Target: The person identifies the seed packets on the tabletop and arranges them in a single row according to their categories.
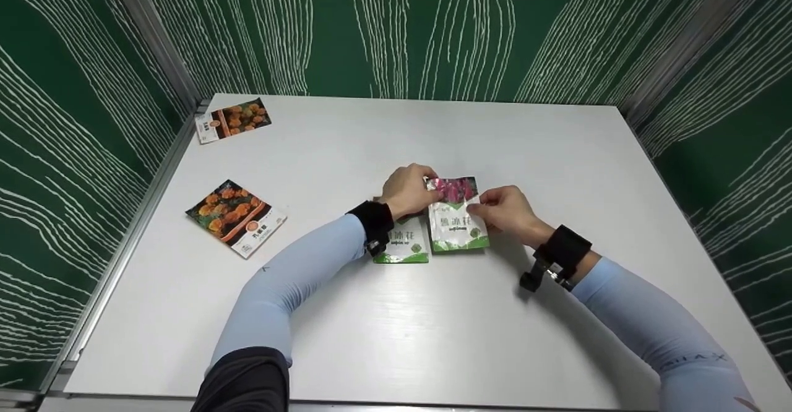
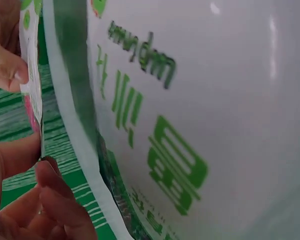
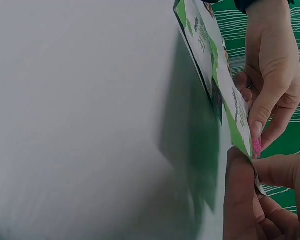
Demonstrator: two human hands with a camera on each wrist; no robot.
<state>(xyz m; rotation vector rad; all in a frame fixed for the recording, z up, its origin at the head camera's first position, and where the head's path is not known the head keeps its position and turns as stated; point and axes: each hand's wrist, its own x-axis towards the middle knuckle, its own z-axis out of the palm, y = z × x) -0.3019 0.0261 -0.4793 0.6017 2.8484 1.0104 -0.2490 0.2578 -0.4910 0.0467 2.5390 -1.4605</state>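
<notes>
A seed packet [image 1: 456,234] with pink flowers at the top and a white and green lower part is held a little above the table between both hands. My left hand [image 1: 408,190] pinches it by its upper left corner. On its right edge, my right hand [image 1: 511,214] grips it between thumb and fingers. A matching seed packet [image 1: 403,250] lies to the left, its upper part hidden under my left hand and wrist. The left wrist view shows that second packet [image 2: 225,100] close up, with the held packet [image 2: 32,65] edge-on beside it.
Two packets with orange flowers are on the white table's left side: one orange packet [image 1: 236,217] at mid-left, another orange packet [image 1: 234,120] at the far left corner. Green walls [image 1: 328,34] with white streaks stand around the table [image 1: 383,338].
</notes>
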